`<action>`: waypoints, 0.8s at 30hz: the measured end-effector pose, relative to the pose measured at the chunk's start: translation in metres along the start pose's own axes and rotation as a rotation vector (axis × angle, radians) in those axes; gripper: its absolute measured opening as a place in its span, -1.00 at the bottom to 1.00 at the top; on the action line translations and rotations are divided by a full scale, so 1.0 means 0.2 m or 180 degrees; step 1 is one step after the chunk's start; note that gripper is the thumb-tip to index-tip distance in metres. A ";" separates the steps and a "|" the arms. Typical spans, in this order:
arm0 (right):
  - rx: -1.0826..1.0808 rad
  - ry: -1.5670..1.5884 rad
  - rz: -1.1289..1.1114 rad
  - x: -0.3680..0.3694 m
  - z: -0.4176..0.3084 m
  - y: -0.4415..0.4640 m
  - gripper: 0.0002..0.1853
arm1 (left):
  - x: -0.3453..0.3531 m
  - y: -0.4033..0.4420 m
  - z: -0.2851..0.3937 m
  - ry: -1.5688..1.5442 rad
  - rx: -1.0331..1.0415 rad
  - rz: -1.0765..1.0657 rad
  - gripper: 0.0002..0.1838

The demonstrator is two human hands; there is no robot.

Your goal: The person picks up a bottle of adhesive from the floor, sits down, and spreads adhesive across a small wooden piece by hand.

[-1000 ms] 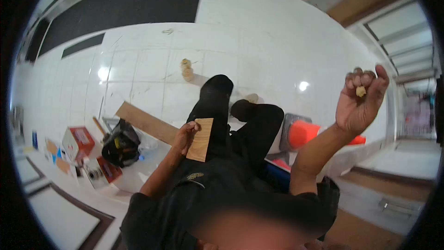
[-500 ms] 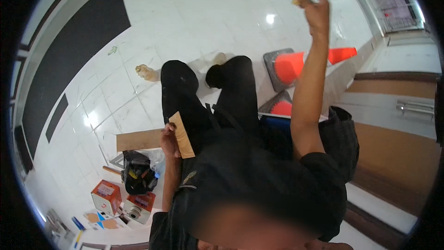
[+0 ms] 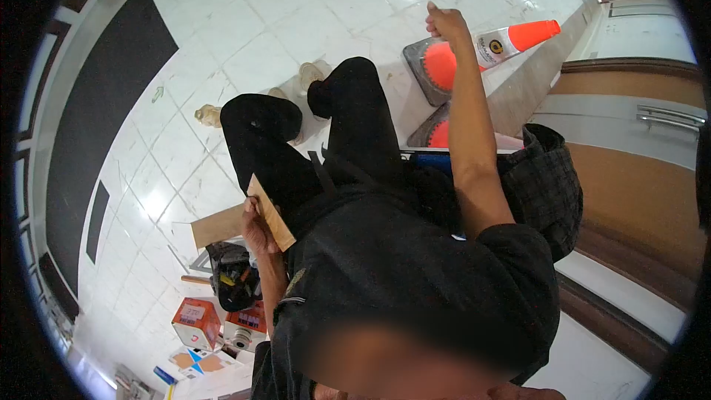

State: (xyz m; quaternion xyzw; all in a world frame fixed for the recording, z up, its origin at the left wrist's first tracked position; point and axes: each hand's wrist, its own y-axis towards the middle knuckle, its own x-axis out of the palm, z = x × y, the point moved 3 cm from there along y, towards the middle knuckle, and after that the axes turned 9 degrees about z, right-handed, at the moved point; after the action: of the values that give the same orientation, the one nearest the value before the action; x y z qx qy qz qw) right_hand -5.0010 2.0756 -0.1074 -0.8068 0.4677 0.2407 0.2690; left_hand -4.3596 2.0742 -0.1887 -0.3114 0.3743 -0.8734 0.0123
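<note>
My left hand (image 3: 259, 231) is closed round a short, flat strip of light wood (image 3: 272, 213), tilted beside my black-clad thigh. Just behind that hand, a second, wider wooden board (image 3: 217, 227) reaches out to the left. My right arm is stretched forward over the floor on the right. At its end my right hand (image 3: 449, 24) has its fingers curled in, the thumb side pointing up. Whatever those fingers hold, if anything, is hidden.
Orange traffic cones (image 3: 533, 33) lie at the right by the wall. A black bag of tools (image 3: 235, 281) and orange-white boxes (image 3: 196, 322) stand at lower left. A crumpled beige object (image 3: 208, 115) lies on the white tiled floor (image 3: 296, 22). A dark checked bag (image 3: 544, 185) is at my right.
My right hand has come lower and to the left, its fingers now curled; the small yellowish piece it held is out of sight. The whole view has shifted. My left hand keeps the wood strip.
</note>
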 end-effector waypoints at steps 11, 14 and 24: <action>-0.0900 0.1702 -0.2342 0.54 -0.57 -0.86 -0.51 | 0.81 0.04 0.30 0.1253 0.1694 -0.0101 -0.74; -0.0773 0.1523 -0.3611 0.59 -0.64 -1.21 -0.29 | 0.95 0.05 0.34 0.1339 0.2138 -0.0120 -0.69; -0.0530 0.1862 -0.3211 0.73 -0.44 -1.31 -0.64 | 1.02 0.11 0.23 0.0960 0.1740 -0.0578 -0.78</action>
State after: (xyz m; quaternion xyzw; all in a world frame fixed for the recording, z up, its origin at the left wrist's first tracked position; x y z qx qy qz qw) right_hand -4.6919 2.0355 -0.0810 -0.9809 0.0604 -0.1137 0.1458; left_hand -4.5034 1.9775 -0.0695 -0.1957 0.0941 -0.9754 -0.0382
